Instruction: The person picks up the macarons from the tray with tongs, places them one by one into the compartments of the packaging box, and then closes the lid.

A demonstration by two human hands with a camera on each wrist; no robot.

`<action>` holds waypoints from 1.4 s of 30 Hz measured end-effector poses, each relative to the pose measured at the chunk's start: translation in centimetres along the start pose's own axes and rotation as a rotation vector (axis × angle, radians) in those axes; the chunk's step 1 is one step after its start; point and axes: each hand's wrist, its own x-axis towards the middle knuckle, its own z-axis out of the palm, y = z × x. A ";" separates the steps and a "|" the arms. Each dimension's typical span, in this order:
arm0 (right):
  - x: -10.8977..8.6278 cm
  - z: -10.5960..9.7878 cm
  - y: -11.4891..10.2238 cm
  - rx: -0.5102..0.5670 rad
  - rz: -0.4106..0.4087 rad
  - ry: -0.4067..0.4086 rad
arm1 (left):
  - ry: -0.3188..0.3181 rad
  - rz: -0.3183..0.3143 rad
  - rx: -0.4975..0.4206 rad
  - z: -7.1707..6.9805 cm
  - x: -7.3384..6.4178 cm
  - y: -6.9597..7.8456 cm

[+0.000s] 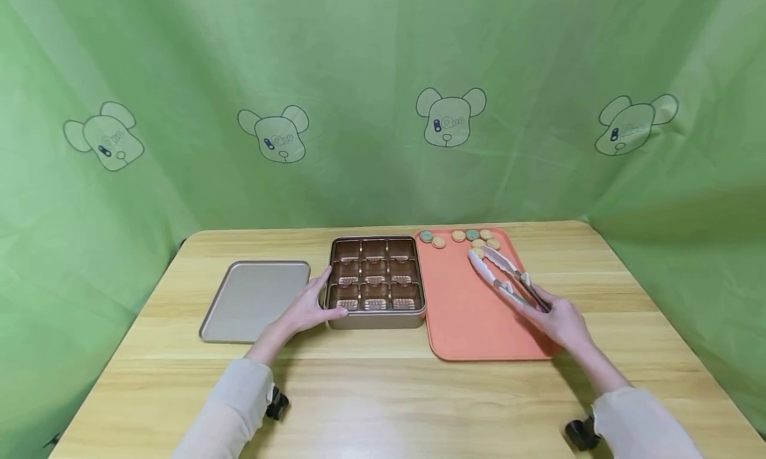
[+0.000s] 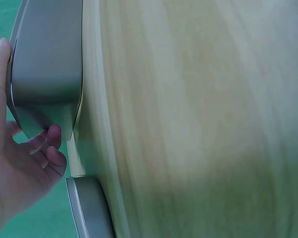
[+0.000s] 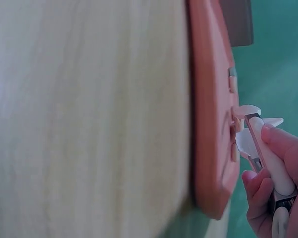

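Note:
My left hand (image 1: 308, 306) grips the front left corner of a square metal tin (image 1: 377, 320), its thumb at the front rim and its fingers along the left side. A brown plastic insert (image 1: 375, 271) divides the tin into several bare compartments. In the left wrist view, fingers curl against the tin's wall (image 2: 49, 59). My right hand (image 1: 558, 320) holds a pair of tongs (image 1: 503, 279) with spread white tips over a coral tray (image 1: 473, 326). Between those tips is a cream macaron (image 1: 479, 253). The right wrist view shows the tongs (image 3: 273, 158) side-on, at the tray's edge.
Other cream macarons (image 1: 439, 242) and a few green macarons (image 1: 472, 235) lie along the tray's far end. Left of the tin lies a flat square metal lid (image 1: 257, 299). Behind the wooden table (image 1: 383, 392) hangs a green curtain (image 1: 371, 179).

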 end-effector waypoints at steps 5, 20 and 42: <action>-0.4 -0.7 -1.1 0.017 -0.017 -0.008 | 0.002 -0.004 -0.004 -0.1 0.0 0.1; -2.9 -1.2 -7.1 0.082 -0.178 -0.069 | 0.001 -0.011 0.004 -0.2 0.0 0.0; -2.9 2.7 -12.6 0.210 -0.366 -0.281 | -0.051 -0.005 -0.071 -0.5 0.1 0.1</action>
